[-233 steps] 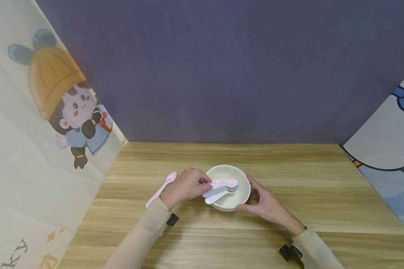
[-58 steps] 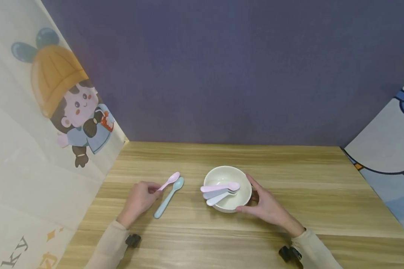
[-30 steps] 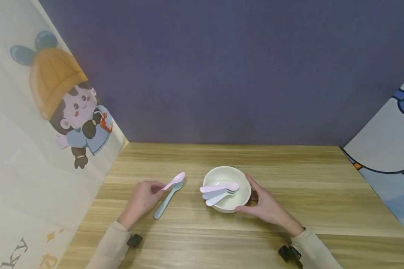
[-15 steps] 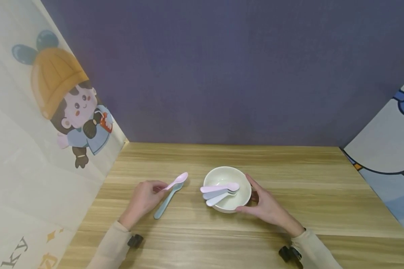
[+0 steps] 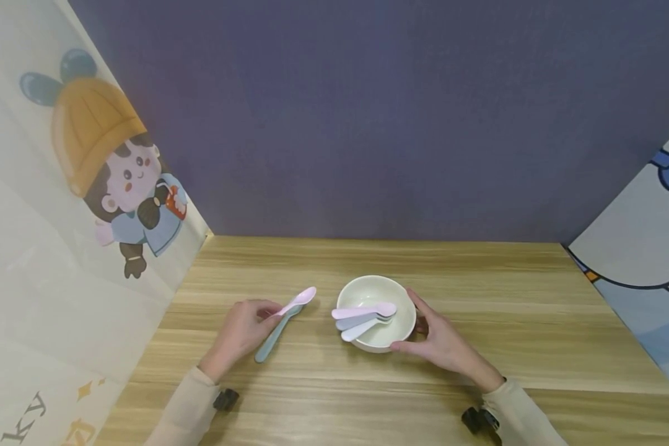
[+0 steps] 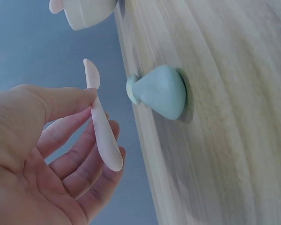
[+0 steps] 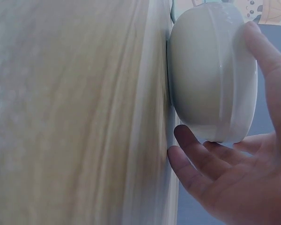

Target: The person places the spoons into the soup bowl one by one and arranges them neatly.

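Note:
My left hand [image 5: 242, 331] pinches a pink spoon [image 5: 300, 300] between thumb and fingers, left of the bowl. In the left wrist view the spoon's handle [image 6: 107, 138] lies across the curled fingers. A teal spoon [image 5: 274, 339] rests on the table just under it; the pink one overlaps its tip in the head view. My right hand [image 5: 443, 344] holds the cream bowl [image 5: 370, 286] from the right, thumb at the near rim and index finger at the far rim. In the bowl lie a pink spoon [image 5: 357, 312], a grey-lilac one [image 5: 352, 323] and a white one [image 5: 357, 331], handles over the left rim.
The wooden table [image 5: 479, 266] runs back to a dark blue panel [image 5: 390, 124]. A cartoon-printed sheet [image 5: 39, 297] bounds it on the left, another printed sheet [image 5: 635, 248] on the right. Each wrist carries a small black device.
Earlier, my left hand was at the bowl with a pink spoon, now left inside. It has since taken the other pink spoon and shifted it right over the teal one. My right hand stays put.

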Available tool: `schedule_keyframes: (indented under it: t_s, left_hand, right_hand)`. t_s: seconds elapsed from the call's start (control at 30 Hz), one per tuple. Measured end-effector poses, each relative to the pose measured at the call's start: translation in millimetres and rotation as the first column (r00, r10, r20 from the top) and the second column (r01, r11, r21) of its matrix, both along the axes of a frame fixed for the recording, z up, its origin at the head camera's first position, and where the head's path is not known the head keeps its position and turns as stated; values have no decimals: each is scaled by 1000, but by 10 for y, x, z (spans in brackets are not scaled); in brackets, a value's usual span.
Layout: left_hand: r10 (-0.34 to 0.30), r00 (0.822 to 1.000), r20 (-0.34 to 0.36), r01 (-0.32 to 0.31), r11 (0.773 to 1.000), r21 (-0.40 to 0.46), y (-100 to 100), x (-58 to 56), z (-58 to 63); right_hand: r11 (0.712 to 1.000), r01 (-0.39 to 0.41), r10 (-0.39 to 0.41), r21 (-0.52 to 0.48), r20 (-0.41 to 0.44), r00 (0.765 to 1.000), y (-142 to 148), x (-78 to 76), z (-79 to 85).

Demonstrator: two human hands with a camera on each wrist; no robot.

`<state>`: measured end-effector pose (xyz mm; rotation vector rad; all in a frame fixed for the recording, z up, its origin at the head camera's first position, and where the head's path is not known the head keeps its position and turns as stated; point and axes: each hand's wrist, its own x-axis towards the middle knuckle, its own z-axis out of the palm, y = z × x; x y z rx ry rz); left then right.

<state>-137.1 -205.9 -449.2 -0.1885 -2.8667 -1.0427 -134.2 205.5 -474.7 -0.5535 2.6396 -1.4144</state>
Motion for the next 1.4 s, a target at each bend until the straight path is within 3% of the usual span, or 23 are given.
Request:
schedule_keyframes:
  t_s: [0.43, 0.73, 1.4]
  left_hand:
    - [-4, 1000, 1, 4, 1000, 8, 63, 27, 45]
    - [-27, 1000, -3, 28, 999, 21, 93, 4, 47]
    - [-96, 995, -28, 98, 992, 78, 220, -5, 104]
  right_hand:
    - [1000, 6, -6, 9, 12, 1000, 6, -7, -9]
    - [1000, -12, 13, -28, 16, 1000, 1, -8, -10]
    - [1000, 3, -3, 15, -7, 1000, 8, -1, -12]
